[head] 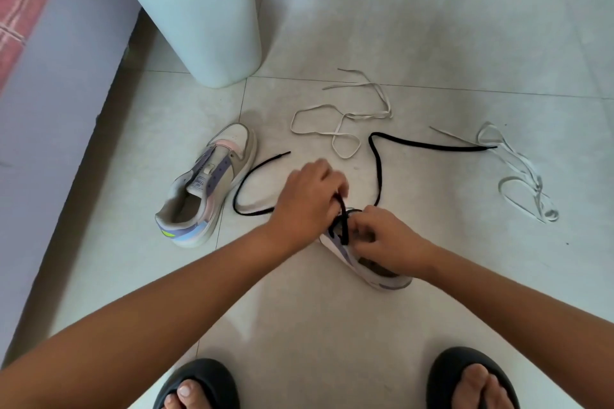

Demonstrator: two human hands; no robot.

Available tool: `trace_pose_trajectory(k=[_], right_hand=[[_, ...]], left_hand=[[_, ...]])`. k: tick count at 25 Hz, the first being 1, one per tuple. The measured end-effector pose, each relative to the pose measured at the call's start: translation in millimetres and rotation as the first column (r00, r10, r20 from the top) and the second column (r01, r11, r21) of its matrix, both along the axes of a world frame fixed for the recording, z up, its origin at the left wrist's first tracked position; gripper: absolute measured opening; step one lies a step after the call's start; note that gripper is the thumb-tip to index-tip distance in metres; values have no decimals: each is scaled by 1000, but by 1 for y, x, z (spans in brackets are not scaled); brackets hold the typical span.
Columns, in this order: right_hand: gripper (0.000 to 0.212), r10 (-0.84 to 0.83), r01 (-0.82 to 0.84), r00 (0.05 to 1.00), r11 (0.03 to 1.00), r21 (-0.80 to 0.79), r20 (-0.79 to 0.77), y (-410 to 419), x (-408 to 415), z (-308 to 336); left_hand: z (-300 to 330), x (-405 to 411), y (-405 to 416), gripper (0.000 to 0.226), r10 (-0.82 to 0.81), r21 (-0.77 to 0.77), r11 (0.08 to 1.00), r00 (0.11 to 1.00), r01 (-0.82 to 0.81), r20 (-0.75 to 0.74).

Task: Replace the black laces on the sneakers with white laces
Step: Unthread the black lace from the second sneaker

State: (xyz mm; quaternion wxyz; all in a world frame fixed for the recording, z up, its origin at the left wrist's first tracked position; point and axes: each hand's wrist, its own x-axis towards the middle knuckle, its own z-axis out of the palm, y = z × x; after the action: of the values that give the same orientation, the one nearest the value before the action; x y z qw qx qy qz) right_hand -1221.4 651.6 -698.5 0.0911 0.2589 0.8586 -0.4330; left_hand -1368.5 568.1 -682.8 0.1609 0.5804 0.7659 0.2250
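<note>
A: Where both hands meet at centre, which way does the sneaker [368, 267] lie?

B: Head view: on the floor [432, 43], long axis diagonal, heel toward the lower right, toe hidden under the hands. The left hand [307, 199] pinches the black lace [377, 163]; the right hand [387, 239] curls its fingers at the eyelets.

A: And around it?

B: A second sneaker [206, 186], unlaced, lies left, toe pointing away. Two white laces [342, 116] [521, 176] lie beyond; a bin [199, 20] stands behind. Slippered feet below.
</note>
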Motion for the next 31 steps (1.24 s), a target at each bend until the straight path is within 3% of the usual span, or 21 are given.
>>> trace_pose_trajectory(k=[2,5,6,7,9,10,11,13,14,17,19,20,22,25,27,28,30,31], right_hand=[[19,-136,155,988,925,-348,77,5,0,10],[4,-221,231,971,781,-580,89,5,-3,21],[10,-310,285,948,712,-642,77,8,-5,23],[19,-453,388,886,607,-693,99,15,-7,24],[29,-746,576,640,306,-758,185,40,-4,28],[30,-838,615,505,182,-767,206,54,3,30],[28,-899,639,395,124,-759,186,64,11,30],[18,-952,708,305,212,-673,20,68,25,25],[15,-936,731,347,314,-606,-66,61,29,21],[9,-666,615,738,729,-300,-106,14,35,1],[19,-310,311,950,950,16,-18,-15,38,-12],[22,-129,123,991,971,205,18,-24,38,-17],[32,101,-135,990,882,452,99,-33,35,-21],[31,192,-237,971,754,613,139,-32,34,-25],[31,190,-238,971,681,692,147,-33,36,-28],[32,176,-228,973,664,712,148,-34,36,-30],[31,166,-201,978,628,752,123,-33,35,-33],[30,172,-194,979,605,773,111,-33,34,-34]], left_hand=[[16,-10,17,17,63,107,991,989,-78,137],[32,-12,35,18,-1,218,974,958,-64,286],[34,-11,38,22,-18,241,969,953,-57,301],[32,-10,37,26,-15,237,970,954,-59,300],[19,-10,26,22,122,103,983,959,-152,256],[8,-10,17,15,217,-43,976,955,-213,201],[-3,-8,8,20,278,-229,942,953,-246,122],[-26,1,-9,40,240,-547,816,970,-188,24],[-34,5,-14,47,245,-627,764,968,-153,62],[-45,15,-16,47,390,-673,724,893,-148,224],[-47,19,-9,37,404,-651,742,883,-162,240],[-46,20,-6,33,387,-639,752,893,-163,229],[-46,19,-3,32,302,-599,788,936,-140,178],[-43,18,-3,27,93,-519,854,993,-39,78],[-38,13,-3,27,-106,-503,863,989,41,-100],[-33,11,-4,26,-217,-490,867,955,93,-203],[-29,5,-8,9,-456,-448,860,761,243,-462],[-25,3,-8,7,-476,-444,863,684,242,-553]])
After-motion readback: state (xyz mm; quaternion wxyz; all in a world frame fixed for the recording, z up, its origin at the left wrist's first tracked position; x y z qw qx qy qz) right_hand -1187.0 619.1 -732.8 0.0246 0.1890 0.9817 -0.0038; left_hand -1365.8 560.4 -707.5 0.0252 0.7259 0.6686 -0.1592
